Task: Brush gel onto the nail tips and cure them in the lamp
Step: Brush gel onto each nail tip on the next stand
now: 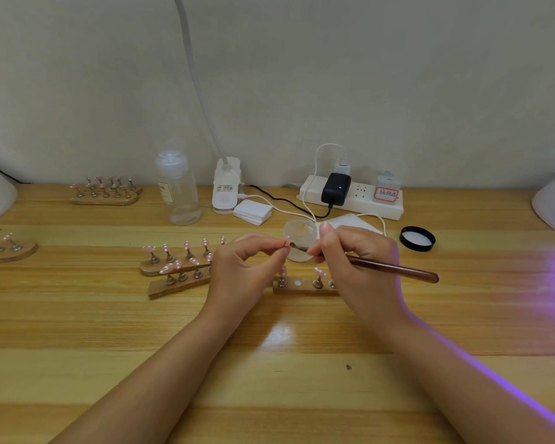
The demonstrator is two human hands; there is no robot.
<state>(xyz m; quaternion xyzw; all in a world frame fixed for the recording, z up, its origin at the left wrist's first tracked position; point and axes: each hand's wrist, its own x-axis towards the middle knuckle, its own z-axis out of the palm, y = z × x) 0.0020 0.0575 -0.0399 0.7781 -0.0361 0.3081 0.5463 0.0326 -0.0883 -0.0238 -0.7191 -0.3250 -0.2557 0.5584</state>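
Little can be read here. The clear bottle (177,187) carries a pale label whose top line ends in the letters "AIL"; the smaller print under it is too fine to make out. The lamp base (226,186) has a small sticker with dark and red print, illegible. A grey plug (387,187) on the power strip (359,200) bears a red-bordered label with handwritten characters, too blurred to read.

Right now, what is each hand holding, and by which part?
The left hand pinches a small nail tip between thumb and fingertips. The right hand grips the brush on its handle close behind the bristles, which touch the tip.
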